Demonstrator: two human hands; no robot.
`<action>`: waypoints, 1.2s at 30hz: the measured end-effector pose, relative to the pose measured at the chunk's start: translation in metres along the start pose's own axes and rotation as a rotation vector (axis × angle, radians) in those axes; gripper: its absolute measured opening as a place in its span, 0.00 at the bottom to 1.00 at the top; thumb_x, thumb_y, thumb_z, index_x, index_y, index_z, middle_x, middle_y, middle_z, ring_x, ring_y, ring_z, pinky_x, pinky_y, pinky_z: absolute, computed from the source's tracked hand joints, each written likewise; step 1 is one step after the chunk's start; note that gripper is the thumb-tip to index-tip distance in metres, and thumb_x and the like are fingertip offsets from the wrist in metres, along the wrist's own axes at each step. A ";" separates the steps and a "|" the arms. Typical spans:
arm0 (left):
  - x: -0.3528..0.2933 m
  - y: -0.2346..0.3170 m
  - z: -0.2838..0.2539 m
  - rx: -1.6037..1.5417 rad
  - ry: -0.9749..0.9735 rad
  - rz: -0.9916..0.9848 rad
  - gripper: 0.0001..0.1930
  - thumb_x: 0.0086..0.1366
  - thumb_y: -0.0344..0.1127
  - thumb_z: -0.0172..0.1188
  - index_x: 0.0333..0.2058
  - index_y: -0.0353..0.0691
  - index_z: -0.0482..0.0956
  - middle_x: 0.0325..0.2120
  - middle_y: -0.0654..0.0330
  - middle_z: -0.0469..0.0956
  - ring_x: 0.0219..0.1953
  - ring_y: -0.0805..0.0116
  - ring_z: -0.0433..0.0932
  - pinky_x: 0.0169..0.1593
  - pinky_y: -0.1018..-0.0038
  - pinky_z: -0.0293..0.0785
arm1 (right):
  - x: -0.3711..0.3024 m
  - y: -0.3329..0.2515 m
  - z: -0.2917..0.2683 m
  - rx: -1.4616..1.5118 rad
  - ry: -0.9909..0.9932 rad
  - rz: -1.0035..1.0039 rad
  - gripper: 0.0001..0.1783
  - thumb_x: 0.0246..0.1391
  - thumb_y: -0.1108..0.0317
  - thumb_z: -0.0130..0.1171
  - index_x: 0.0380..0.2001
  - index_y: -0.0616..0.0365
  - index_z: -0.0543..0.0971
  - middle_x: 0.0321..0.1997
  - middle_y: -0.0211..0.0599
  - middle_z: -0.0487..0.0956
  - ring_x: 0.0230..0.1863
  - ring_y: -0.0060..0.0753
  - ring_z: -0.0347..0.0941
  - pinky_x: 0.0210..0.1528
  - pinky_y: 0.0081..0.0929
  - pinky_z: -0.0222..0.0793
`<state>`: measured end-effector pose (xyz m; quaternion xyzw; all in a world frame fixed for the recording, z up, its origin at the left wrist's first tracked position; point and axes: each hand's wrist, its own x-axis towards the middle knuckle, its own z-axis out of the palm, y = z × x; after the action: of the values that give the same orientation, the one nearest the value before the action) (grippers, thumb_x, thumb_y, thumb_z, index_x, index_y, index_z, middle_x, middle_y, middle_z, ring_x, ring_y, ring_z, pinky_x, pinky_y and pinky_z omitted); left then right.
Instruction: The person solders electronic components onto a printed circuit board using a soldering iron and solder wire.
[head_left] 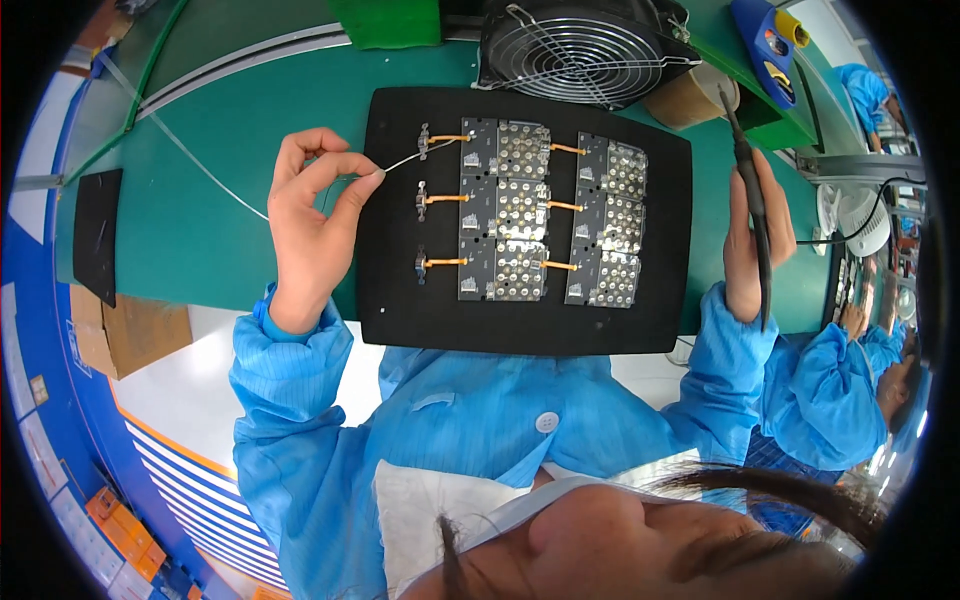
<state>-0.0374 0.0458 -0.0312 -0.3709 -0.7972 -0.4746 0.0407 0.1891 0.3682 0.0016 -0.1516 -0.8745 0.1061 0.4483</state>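
The left grip (pixel 310 205) pinches the wire (pixel 410 158), which runs right and forward toward the far-left board (pixel 478 160) on the mat (pixel 420 315); the right grip (pixel 740 250) (farther from that board) holds the iron (pixel 752 185), tip forward.

Black mat (pixel 530 330): near strip was left uncovered by circuit boards (pixel 520 210).
Far side: passage was blocked by fan (pixel 585 65) and brown cylinder (pixel 685 102).

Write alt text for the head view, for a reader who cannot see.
A person's left hand pinches solder wire beside circuit boards on a black mat; the right hand holds a soldering iron. Beyond stands a fan.
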 end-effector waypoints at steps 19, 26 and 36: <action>-0.024 0.026 -0.007 0.158 -0.072 0.102 0.08 0.47 0.20 0.66 0.27 0.38 0.82 0.41 0.59 0.72 0.48 0.55 0.69 0.49 0.65 0.68 | -0.013 -0.093 0.040 0.642 -0.710 -0.057 0.19 0.47 0.73 0.67 0.44 0.65 0.80 0.36 0.48 0.83 0.32 0.40 0.82 0.34 0.27 0.78; -0.021 0.024 -0.005 0.147 -0.086 0.099 0.07 0.47 0.20 0.66 0.27 0.38 0.81 0.42 0.58 0.72 0.48 0.57 0.70 0.50 0.67 0.68 | -0.016 -0.092 0.044 0.646 -0.712 -0.050 0.19 0.47 0.73 0.67 0.45 0.65 0.80 0.36 0.48 0.83 0.32 0.40 0.82 0.34 0.27 0.78; -0.021 0.024 -0.008 0.142 -0.094 0.082 0.07 0.47 0.20 0.66 0.26 0.38 0.82 0.40 0.58 0.72 0.48 0.55 0.69 0.48 0.66 0.69 | -0.016 -0.091 0.045 0.648 -0.685 -0.074 0.19 0.47 0.74 0.67 0.44 0.65 0.80 0.32 0.46 0.83 0.29 0.37 0.81 0.31 0.26 0.77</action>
<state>-0.0091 0.0340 -0.0181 -0.4213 -0.8140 -0.3969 0.0487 0.1460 0.2756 -0.0068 0.0711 -0.8988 0.4012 0.1618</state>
